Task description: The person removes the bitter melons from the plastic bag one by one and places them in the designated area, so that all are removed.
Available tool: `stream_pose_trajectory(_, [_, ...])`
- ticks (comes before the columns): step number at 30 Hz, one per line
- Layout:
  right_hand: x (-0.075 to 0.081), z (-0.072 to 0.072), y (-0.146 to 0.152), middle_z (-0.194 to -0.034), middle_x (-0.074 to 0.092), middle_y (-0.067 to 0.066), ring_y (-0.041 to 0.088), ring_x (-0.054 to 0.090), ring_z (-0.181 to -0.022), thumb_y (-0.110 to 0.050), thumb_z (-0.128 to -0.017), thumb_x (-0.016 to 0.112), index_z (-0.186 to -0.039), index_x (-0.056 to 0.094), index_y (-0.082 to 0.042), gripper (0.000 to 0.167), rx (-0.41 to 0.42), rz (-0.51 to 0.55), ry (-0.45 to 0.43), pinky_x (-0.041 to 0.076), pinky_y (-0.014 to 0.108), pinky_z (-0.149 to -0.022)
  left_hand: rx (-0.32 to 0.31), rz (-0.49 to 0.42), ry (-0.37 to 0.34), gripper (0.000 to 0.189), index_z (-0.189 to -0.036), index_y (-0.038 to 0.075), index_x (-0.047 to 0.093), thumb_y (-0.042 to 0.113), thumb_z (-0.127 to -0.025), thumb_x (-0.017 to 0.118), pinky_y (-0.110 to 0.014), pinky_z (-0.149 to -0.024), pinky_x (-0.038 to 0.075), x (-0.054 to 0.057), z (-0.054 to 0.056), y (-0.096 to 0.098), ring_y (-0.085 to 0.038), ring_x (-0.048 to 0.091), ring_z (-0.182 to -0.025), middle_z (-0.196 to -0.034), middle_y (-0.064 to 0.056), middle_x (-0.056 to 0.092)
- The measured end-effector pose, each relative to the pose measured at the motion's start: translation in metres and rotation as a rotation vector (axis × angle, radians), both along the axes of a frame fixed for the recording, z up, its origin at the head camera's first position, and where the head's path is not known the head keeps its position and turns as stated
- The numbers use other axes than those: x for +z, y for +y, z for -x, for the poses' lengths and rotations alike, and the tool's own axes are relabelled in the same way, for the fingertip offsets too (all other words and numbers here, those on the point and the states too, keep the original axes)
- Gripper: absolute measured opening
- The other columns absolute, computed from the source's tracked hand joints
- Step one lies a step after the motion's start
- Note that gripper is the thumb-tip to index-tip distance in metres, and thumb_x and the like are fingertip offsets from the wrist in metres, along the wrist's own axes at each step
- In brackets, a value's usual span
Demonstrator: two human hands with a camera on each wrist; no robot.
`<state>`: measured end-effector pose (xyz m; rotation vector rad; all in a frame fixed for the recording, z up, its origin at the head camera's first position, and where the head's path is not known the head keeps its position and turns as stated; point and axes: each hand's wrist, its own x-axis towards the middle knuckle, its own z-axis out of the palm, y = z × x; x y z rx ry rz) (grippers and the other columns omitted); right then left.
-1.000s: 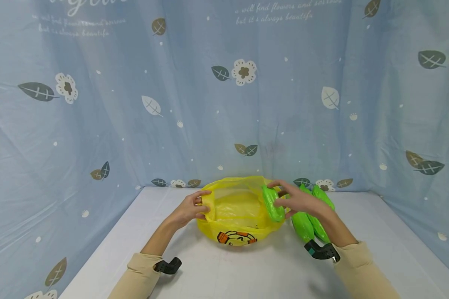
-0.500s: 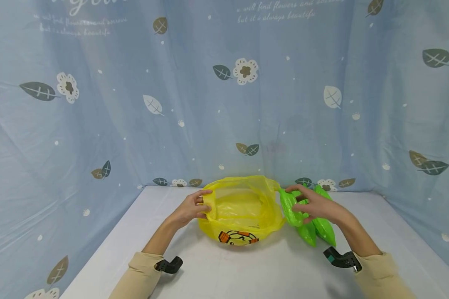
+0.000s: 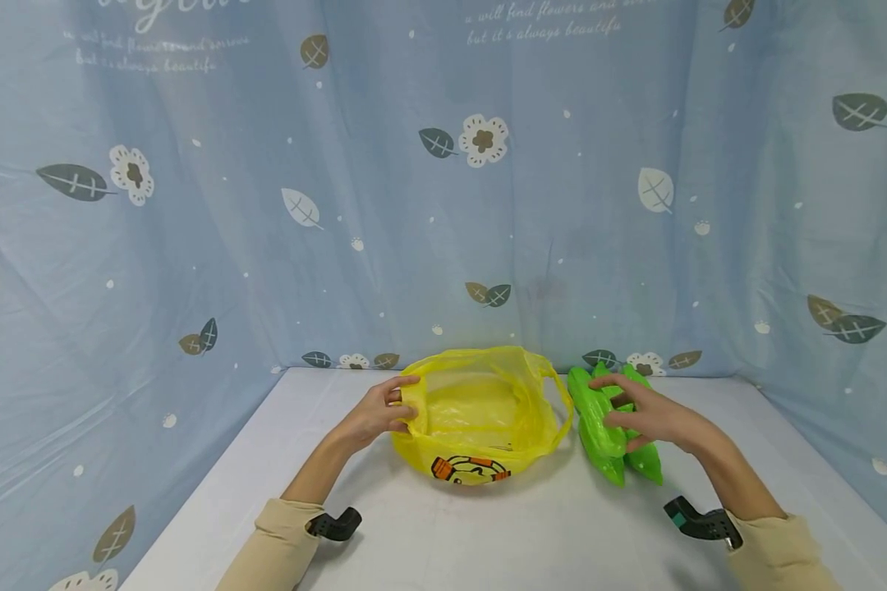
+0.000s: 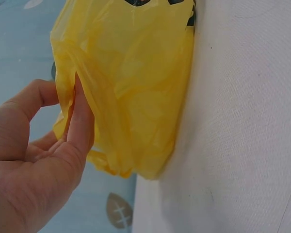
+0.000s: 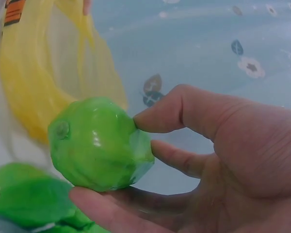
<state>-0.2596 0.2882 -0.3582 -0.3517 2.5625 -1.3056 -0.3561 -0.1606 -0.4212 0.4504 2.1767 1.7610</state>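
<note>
A yellow plastic bag [image 3: 425, 453] stands with its mouth spread wide on the table. My left hand [image 3: 375, 414] pinches its left handle, and the left wrist view shows the plastic [image 4: 145, 97] folded over my fingers. To the right of the bag, my right hand [image 3: 654, 417] holds a glossy green bitter melon [image 3: 594, 410] between thumb and fingers. The right wrist view shows this melon's blunt, lumpy end [image 5: 97, 145]. Beneath and beside it lie two more green bitter melons [image 3: 646, 464], partly covered by the held one and by my hand.
The bag's right handle [image 3: 566, 410] loops out loose beside the held melon. A white cloth covers the table [image 3: 443, 533]. Blue patterned curtain [image 3: 384, 205] hangs close behind the bag and along both sides. Black wrist bands with camera mounts sit on both wrists.
My right hand has carried the bitter melon from over the bag's mouth to the right, onto the other melons. The bag's right handle has come free. My left hand keeps its place.
</note>
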Motion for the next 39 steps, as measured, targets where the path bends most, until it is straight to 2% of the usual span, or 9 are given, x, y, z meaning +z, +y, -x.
stream_pose_trajectory(7, [-0.002, -0.004, 0.013, -0.151, 0.023, 0.033, 0.051, 0.038, -0.129, -0.016, -0.091, 0.061, -0.149, 0.028, -0.009, 0.067, -0.008, -0.019, -0.018, 0.061, 0.042, -0.069, -0.010, 0.002, 0.002, 0.066, -0.147, 0.017, 0.043, 0.008, -0.087, 0.068, -0.041, -0.083, 0.061, 0.000, 0.000, 0.001, -0.022, 0.062, -0.107, -0.137, -0.019, 0.052])
stream_pose_trajectory(12, [-0.003, -0.004, 0.024, -0.150, 0.026, 0.031, 0.049, 0.040, -0.127, -0.017, -0.091, 0.061, -0.149, 0.030, -0.009, 0.066, -0.040, -0.048, -0.016, 0.060, 0.040, -0.068, -0.020, 0.010, 0.007, 0.066, -0.148, 0.016, 0.041, 0.009, -0.088, 0.067, -0.039, -0.083, 0.061, -0.001, 0.000, 0.001, -0.021, 0.062, -0.107, -0.138, -0.020, 0.051])
stream_pose_trajectory(19, [-0.003, -0.004, 0.037, -0.148, 0.026, 0.035, 0.049, 0.040, -0.128, -0.018, -0.091, 0.062, -0.150, 0.028, -0.008, 0.069, -0.061, -0.061, -0.045, 0.061, 0.043, -0.073, -0.023, 0.011, 0.016, 0.065, -0.148, 0.015, 0.041, 0.010, -0.088, 0.067, -0.040, -0.082, 0.061, 0.000, 0.000, 0.001, -0.021, 0.063, -0.106, -0.138, -0.021, 0.051])
stream_pose_trajectory(26, [-0.004, -0.005, 0.053, -0.147, 0.026, 0.036, 0.043, 0.049, -0.119, -0.019, -0.091, 0.062, -0.150, 0.028, -0.010, 0.069, -0.077, -0.097, -0.054, 0.060, 0.041, -0.069, -0.007, 0.008, 0.006, 0.064, -0.147, 0.017, 0.043, 0.010, -0.088, 0.068, -0.041, -0.082, 0.061, 0.000, 0.000, 0.001, -0.022, 0.063, -0.106, -0.137, -0.018, 0.054])
stream_pose_trajectory(33, [-0.005, -0.004, 0.068, -0.145, 0.026, 0.040, 0.033, 0.055, -0.108, -0.017, -0.092, 0.060, -0.149, 0.026, -0.005, 0.067, -0.072, -0.137, -0.081, 0.059, 0.042, -0.068, 0.001, 0.000, -0.006, 0.065, -0.147, 0.019, 0.044, 0.009, -0.087, 0.068, -0.040, -0.080, 0.061, 0.000, -0.001, 0.002, -0.022, 0.063, -0.105, -0.134, -0.017, 0.054])
stream_pose_trajectory(39, [-0.006, -0.006, 0.076, -0.144, 0.028, 0.040, 0.035, 0.056, -0.110, -0.018, -0.092, 0.060, -0.150, 0.025, -0.004, 0.069, -0.075, -0.162, -0.128, 0.059, 0.044, -0.070, -0.008, 0.005, 0.003, 0.066, -0.148, 0.016, 0.041, 0.009, -0.088, 0.068, -0.039, -0.081, 0.061, 0.000, 0.000, 0.002, -0.022, 0.063, -0.105, -0.135, -0.020, 0.053])
